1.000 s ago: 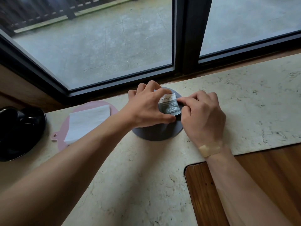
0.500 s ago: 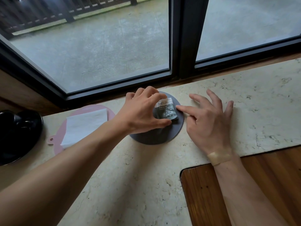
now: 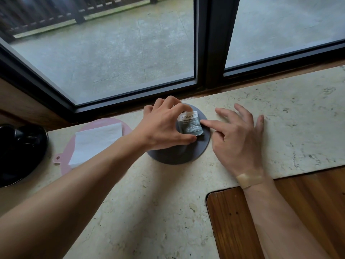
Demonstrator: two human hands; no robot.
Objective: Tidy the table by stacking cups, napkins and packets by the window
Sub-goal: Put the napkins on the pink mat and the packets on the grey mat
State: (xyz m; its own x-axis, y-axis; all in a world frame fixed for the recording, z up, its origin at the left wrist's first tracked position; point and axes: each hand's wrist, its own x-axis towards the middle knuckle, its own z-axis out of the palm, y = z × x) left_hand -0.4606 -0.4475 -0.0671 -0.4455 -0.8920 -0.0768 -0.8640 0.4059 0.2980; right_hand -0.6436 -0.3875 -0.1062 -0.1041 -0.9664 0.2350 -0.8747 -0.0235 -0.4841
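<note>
On grey coaster (image 3: 175, 154), left hand (image 3: 164, 126) pinching packet (image 3: 190, 126), label windowward; right hand (image 3: 237, 135) released, fingertip touching

Counter (image 3: 168, 212): cream stone, dark veining and specks. Wooden inset (image 3: 298, 212): reddish-brown, streaked grain. Round mat (image 3: 179, 156): dark grey. Packet (image 3: 190, 126): silver-grey, white band with dark lettering. Second mat (image 3: 65, 165): pale pink. Napkin (image 3: 97, 141): white. Dish (image 3: 18, 152): glossy black. Window frame (image 3: 214, 43): black.

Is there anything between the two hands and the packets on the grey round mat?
Nothing visible. The left hand already pinches the packets on the grey mat, and the right hand touches their right edge with its straight index finger.
</note>
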